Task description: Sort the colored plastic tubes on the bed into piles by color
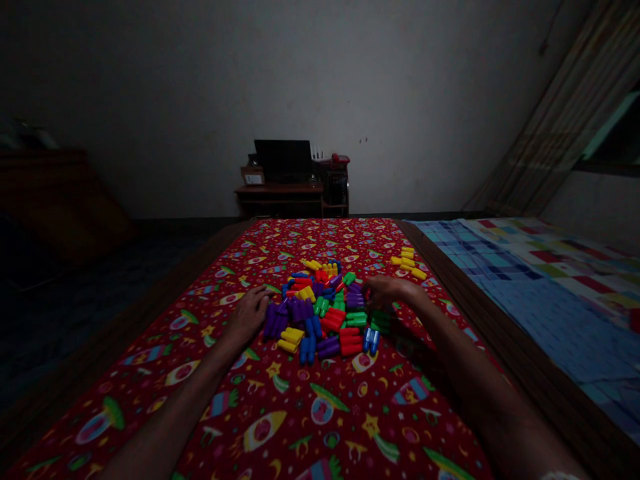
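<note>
A loose pile of plastic pieces in purple, blue, red, green and yellow lies on the red patterned cloth [310, 413]. My left hand [249, 312] rests at the pile's left edge, beside a purple piece [275, 320], fingers spread and nothing in them. On the right side of the pile, my right hand [383, 292] has its fingers bent down by another purple piece [355, 297]; whether they grip anything is too dark to tell. Several yellow pieces [407, 261] lie apart, beyond my right hand. Near the front of the pile are a red piece [351, 341] and a blue piece [371, 341].
Against the far wall stands a small desk [280, 189] with a dark monitor [283, 157]. Checked bedding [480, 280] spreads at the right, below a curtain [550, 127]. A wooden cabinet [50, 200] is at the far left.
</note>
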